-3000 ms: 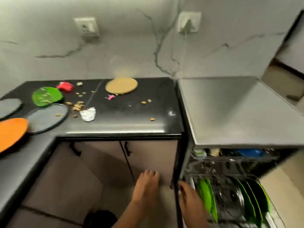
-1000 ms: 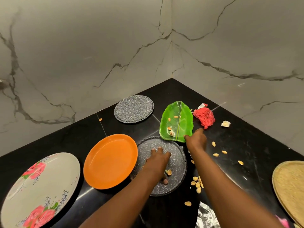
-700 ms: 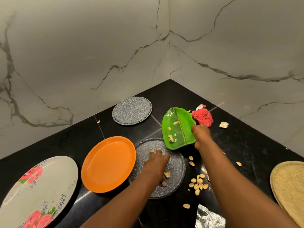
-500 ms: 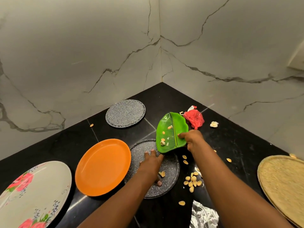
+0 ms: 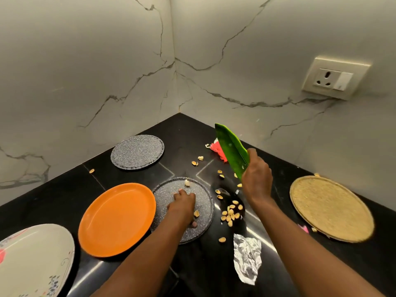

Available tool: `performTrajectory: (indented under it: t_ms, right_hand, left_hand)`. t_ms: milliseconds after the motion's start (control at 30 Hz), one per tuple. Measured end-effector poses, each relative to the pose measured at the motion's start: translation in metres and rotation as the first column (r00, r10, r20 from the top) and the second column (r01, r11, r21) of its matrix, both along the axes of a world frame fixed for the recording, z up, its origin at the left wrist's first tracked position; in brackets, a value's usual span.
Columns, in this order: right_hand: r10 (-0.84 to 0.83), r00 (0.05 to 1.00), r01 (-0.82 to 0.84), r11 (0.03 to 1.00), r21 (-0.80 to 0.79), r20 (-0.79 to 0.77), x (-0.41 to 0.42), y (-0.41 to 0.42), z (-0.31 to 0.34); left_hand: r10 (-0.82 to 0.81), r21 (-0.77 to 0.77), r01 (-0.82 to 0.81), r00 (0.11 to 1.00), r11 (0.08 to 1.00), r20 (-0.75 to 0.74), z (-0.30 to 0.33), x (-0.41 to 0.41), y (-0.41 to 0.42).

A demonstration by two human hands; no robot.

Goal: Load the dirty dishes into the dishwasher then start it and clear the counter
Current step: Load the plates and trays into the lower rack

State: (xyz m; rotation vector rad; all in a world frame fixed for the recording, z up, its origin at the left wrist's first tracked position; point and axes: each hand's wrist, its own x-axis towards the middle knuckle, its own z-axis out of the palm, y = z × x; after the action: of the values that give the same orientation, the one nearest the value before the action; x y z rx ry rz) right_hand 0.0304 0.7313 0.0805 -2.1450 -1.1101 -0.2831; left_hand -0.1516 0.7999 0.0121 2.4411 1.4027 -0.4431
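Both hands are over the black counter. Taken from left to right, the left hand rests on the speckled grey plate in the middle, its fingers bent down onto the surface beside a few nutshells; whether it pinches a shell or only presses on the plate cannot be told. The right hand grips the green leaf-shaped plate at its lower end and holds it up off the counter, tilted steeply on edge, to the right of the grey plate.

Left of the grey plate lies the orange plate, touching or slightly overlapping its rim, and further left, at the edge of the view, the white flowered plate. Behind the grey plate lies a second speckled plate, well apart. Just to the right of the grey plate the loose shells are scattered, with a crumpled foil in front of them and a red net behind the green plate. Far right lies the woven tan mat.

The green plate appears thin, stiff and light, probably plastic, so one hand at one end seems enough. The round plates look flat with low rims; they are best taken at the rim, with the thumb on top. The flowered plate may be ceramic, heavier and breakable, and would need a firmer hold.
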Motion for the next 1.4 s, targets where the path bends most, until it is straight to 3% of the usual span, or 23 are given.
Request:
performTrajectory:
  t_ms: [67, 200, 300, 400, 533, 667, 767, 800, 833, 933, 1067, 1133, 1267, 1400]
  right_hand:
    - [-0.039, 0.999, 0.040, 0.997, 0.062, -0.022, -0.004, -0.032, -0.002]
    - [-0.161, 0.980, 0.180, 0.968, 0.175, -0.118, -0.025, -0.101, -0.014]
    - [-0.165, 0.968, 0.211, 0.944, 0.256, -0.190, -0.061, -0.165, -0.025]
    - [-0.188, 0.968, 0.232, 0.925, 0.300, -0.168, -0.109, -0.239, -0.036]
    - [-0.211, 0.961, 0.258, 0.913, 0.317, -0.176, -0.167, -0.336, -0.060]
    - [-0.286, 0.891, 0.391, 0.878, 0.276, -0.353, -0.221, -0.432, -0.092]
    - [-0.393, 0.779, 0.554, 0.796, 0.244, -0.489, -0.256, -0.504, -0.119]
    - [-0.447, 0.702, 0.638, 0.741, 0.210, -0.554, -0.266, -0.542, -0.137]
    - [-0.450, 0.640, 0.687, 0.699, 0.201, -0.623, -0.274, -0.563, -0.145]
    - [-0.348, 0.412, 0.789, 0.598, 0.139, -0.842, -0.297, -0.621, -0.175]
    - [-0.189, 0.159, 0.903, 0.424, 0.066, -0.969, -0.314, -0.718, -0.241]
    - [-0.211, 0.108, 0.929, 0.369, 0.023, -0.971, -0.315, -0.758, -0.267]
    - [-0.280, 0.113, 0.938, 0.348, 0.009, -0.953, -0.294, -0.830, -0.318]
    - [-0.178, 0.031, 0.975, 0.223, -0.009, -0.983, -0.260, -0.884, -0.382]
  left_hand:
    - [-0.058, 0.092, 0.057, 0.998, 0.994, 0.016, 0.002, -0.005, -0.014]
    - [-0.137, 0.286, 0.071, 0.966, 0.956, 0.218, 0.001, -0.022, -0.061]
    - [-0.260, 0.386, 0.135, 0.920, 0.913, 0.293, -0.004, -0.042, -0.114]
    - [-0.386, 0.454, 0.181, 0.826, 0.872, 0.412, -0.016, -0.068, -0.175]
    - [-0.448, 0.435, 0.208, 0.686, 0.876, 0.574, -0.045, -0.094, -0.260]
    - [-0.569, 0.387, 0.426, 0.698, 0.818, 0.434, -0.078, -0.112, -0.335]
    - [-0.743, 0.327, 0.669, 0.575, 0.668, 0.341, -0.107, -0.119, -0.387]
    - [-0.805, 0.315, 0.747, 0.492, 0.586, 0.332, -0.125, -0.115, -0.417]
    - [-0.825, 0.275, 0.788, 0.463, 0.551, 0.324, -0.135, -0.116, -0.431]
    - [-0.781, 0.114, 0.799, 0.529, 0.590, 0.333, -0.166, -0.123, -0.477]
    - [-0.763, -0.117, 0.794, 0.607, 0.597, 0.221, -0.237, -0.120, -0.579]
    - [-0.787, -0.172, 0.803, 0.595, 0.571, 0.162, -0.268, -0.114, -0.622]
    - [-0.815, -0.207, 0.814, 0.570, 0.543, 0.104, -0.334, -0.088, -0.690]
    - [-0.877, -0.272, 0.845, 0.481, 0.461, 0.010, -0.404, -0.056, -0.731]
